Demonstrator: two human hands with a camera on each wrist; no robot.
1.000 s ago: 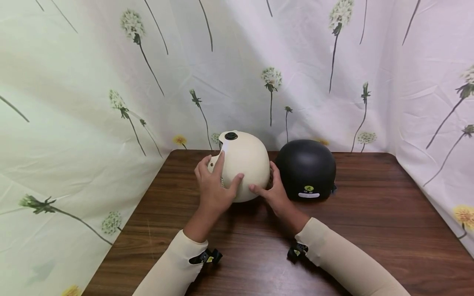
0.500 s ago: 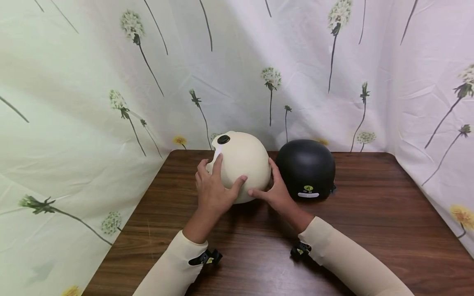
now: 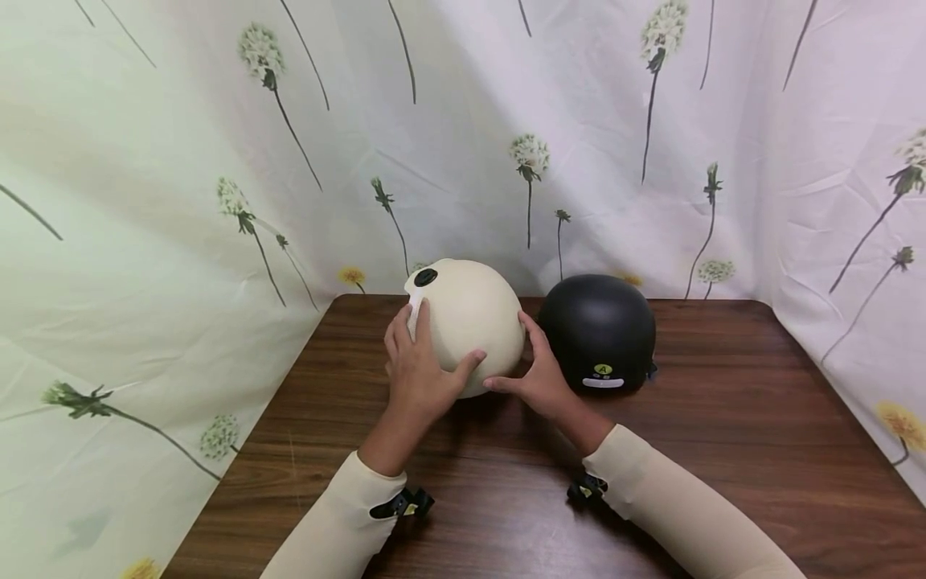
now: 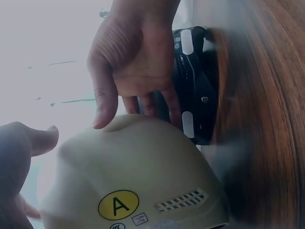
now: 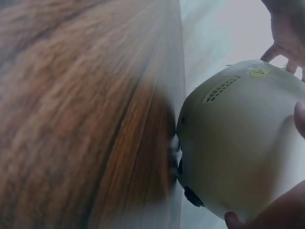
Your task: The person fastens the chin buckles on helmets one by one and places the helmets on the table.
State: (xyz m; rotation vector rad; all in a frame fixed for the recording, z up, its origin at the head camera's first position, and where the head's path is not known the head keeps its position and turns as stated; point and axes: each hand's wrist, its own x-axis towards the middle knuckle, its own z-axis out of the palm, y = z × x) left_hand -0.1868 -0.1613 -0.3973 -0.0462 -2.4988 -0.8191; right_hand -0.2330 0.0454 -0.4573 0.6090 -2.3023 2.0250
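A cream helmet with a round black knob stands on the table, held between both hands. My left hand spreads over its left side, thumb at the near face and fingers reaching toward the edge. The right hand grips the right side, its thumb low in front. A yellow "A" sticker and a slotted vent show on the shell in the left wrist view. The right wrist view shows the helmet low on the tabletop. Some fingertips are hidden behind the shell.
Close to the right of the cream helmet sits a black helmet with a yellow "A" sticker and a pale strip. The dark wooden table ends at a floral curtain behind and at both sides.
The cream helmet has turned between the hands, its black knob shifting left and slightly nearer. The hands stay almost in place, the right fingers moving slightly. The black helmet stays put.
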